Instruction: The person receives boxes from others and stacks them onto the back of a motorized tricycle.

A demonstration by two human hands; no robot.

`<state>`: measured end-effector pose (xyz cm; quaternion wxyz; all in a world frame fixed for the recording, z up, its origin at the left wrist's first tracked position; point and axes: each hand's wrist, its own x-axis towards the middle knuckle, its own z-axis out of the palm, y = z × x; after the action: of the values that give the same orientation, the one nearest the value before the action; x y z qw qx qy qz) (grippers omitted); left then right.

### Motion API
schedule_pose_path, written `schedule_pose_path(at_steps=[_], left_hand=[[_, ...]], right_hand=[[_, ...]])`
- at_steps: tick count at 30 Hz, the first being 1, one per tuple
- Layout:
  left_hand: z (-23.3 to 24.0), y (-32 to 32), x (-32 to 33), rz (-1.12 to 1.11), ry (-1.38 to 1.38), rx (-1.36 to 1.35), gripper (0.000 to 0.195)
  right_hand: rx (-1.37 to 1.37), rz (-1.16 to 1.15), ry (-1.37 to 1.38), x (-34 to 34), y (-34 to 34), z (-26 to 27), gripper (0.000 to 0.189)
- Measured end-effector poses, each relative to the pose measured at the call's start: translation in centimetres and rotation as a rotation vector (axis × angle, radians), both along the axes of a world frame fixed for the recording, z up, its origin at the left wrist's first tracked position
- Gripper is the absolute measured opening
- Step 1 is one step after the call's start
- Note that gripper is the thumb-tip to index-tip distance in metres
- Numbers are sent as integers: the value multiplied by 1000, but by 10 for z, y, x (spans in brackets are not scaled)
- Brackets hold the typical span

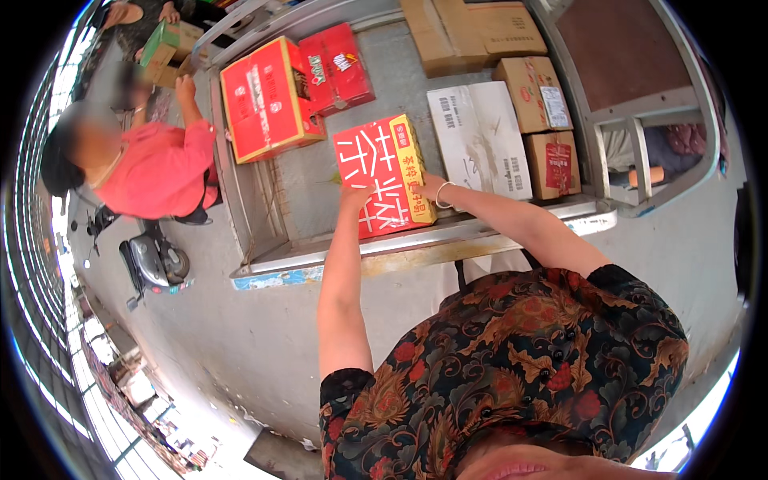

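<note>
A red carton with a yellow side band and large white characters (pixel 375 156) is at the near side of a metal cargo bed, just inside its rail (pixel 420 240). My left hand (pixel 358 195) grips its left side, the fingertips partly hidden. On the carton's right side is my right hand (pixel 431 185), with a pale bangle at the wrist. A white carton closed with tape (pixel 480 141) stands right of it. Beyond to the left are a large red carton with yellow edges (pixel 261 99) and a smaller red carton (pixel 339 66).
Brown cartons (pixel 444 36) line the bed's far right, with two smaller ones (pixel 531 93) nearer. A person in a pink top (pixel 162 171) stands beyond the left rail; another person holds a green and brown carton (pixel 168 51). An electric scooter (pixel 153 258) is parked on the left.
</note>
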<state>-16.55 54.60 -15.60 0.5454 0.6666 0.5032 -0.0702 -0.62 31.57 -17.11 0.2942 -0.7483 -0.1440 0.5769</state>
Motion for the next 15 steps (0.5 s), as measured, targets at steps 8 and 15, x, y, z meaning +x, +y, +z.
schedule_pose_path(at_steps=[8, 15], left_hand=[[43, 126, -74, -4, 624, 270, 114], [86, 214, -158, 203, 761, 332, 137]], right_hand=[[48, 98, 28, -84, 148, -20, 69], [258, 167, -167, -185, 285, -24, 71]])
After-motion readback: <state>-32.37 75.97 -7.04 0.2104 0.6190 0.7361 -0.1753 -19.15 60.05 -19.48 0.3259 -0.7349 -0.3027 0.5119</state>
